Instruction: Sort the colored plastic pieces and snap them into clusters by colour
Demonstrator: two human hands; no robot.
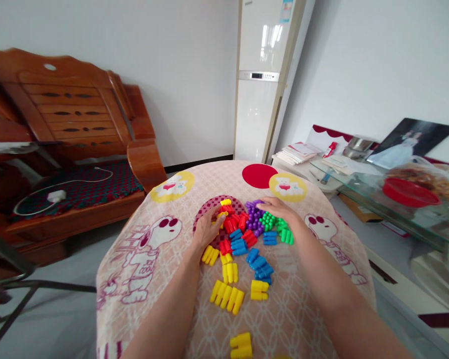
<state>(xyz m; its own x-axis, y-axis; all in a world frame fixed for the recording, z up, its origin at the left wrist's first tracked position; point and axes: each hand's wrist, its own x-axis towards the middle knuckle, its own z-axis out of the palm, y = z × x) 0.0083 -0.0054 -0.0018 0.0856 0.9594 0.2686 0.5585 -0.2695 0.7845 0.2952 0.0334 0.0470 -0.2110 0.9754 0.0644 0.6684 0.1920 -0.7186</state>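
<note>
Beyond the grip, a tall, glossy white appliance stands near pale walls. Left of the grip sits a carved wooden bench; right, a glass-topped stand. The floor is grey.

You are extending two hands over the table: one left hand and one right hand. Three separate yellow clusters are lying toward the table's near edge. Around its middle, five colours are showing: yellow pieces, red pieces, blue pieces, purple pieces and green pieces, overlapping too closely for an exact count. One wooden bench is standing left of the table, one white cabinet behind it, one red bowl right of it.
</note>
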